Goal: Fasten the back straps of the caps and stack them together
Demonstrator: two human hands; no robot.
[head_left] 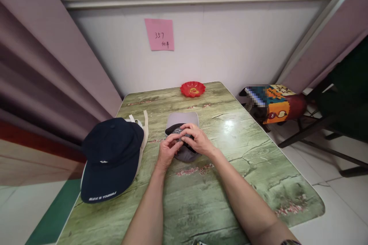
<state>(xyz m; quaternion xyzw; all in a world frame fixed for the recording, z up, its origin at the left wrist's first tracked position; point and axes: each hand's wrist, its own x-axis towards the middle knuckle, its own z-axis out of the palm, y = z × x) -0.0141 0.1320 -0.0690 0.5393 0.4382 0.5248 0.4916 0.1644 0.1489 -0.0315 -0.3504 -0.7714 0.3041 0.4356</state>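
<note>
A grey cap lies on the green table with its brim pointing away from me and its dark inside partly showing. My left hand is over the cap's opening, thumb and fingers pinched together. From the right, my right hand meets it there, its fingers also closed in a pinch. Between the fingertips a crinkled grey-blue part of the cap shows; its details are hidden. Left of my hands sits a larger navy cap with white lettering on its brim and pale straps at its back.
A red scalloped dish stands near the far edge of the green marbled table. A pink note is stuck to the white wall. Purple curtain hangs at left. To the right are a colourful bag and a dark chair.
</note>
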